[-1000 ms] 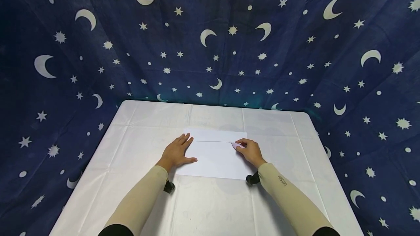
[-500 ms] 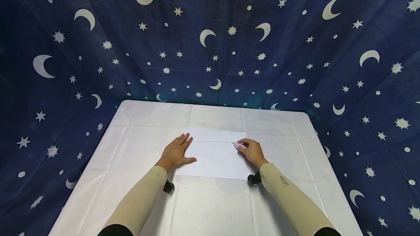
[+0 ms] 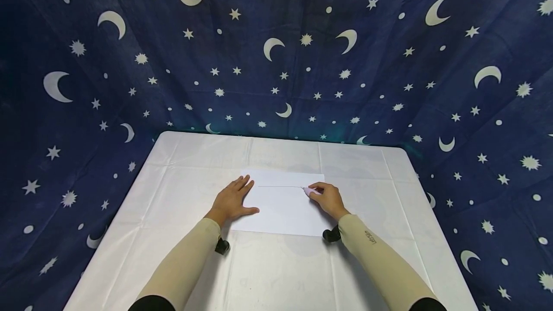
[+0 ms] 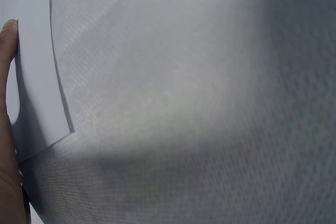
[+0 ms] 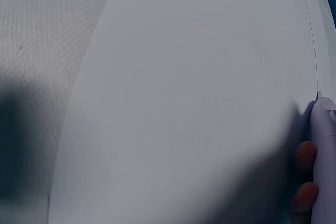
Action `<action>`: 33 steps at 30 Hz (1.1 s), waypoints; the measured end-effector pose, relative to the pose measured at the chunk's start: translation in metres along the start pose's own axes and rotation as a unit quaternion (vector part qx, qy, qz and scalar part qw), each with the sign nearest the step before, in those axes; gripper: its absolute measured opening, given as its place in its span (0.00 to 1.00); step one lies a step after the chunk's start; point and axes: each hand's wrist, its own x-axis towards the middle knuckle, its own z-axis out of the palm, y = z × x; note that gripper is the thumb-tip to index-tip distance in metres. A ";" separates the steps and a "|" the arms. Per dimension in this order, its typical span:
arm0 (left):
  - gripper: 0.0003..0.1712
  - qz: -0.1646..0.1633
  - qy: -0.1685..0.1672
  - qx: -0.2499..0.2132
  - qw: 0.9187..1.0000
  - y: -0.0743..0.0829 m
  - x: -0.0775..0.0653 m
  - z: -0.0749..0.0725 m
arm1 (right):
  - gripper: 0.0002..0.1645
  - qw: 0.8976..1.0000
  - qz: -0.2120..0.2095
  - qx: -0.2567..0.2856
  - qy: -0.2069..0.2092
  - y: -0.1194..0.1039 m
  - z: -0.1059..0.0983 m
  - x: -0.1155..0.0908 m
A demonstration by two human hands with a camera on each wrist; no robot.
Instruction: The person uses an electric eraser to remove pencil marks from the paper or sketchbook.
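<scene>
A white sheet of paper lies on the table, with a thin dark line running across its upper part. My left hand rests on the sheet's left edge, fingers spread and thumb on the paper. In the left wrist view only part of that hand shows, beside a corner of the sheet. My right hand pinches a thick, lavender pen-shaped tool at the sheet's right side. The tool's small narrow tip is right at the right end of the line. Most of its body is hidden by the hand.
The table has a white, creased cover with rounded far corners. A dark blue curtain with moons and stars hangs behind it and at both sides. Black wrist cameras sit under both forearms.
My right hand with the lavender pen-shaped tool shifts slightly right, then back left to the end of the line. My left hand and the paper stay in place.
</scene>
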 end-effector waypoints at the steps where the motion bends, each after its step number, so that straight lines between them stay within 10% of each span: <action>1: 0.59 -0.001 -0.001 0.000 1.000 0.000 0.000 0.000 | 0.12 1.000 0.001 -0.002 0.000 0.000 0.000 0.000; 33: 0.60 0.005 -0.003 0.003 1.000 0.000 0.000 -0.002 | 0.13 1.000 0.015 -0.009 0.009 0.007 -0.007 0.000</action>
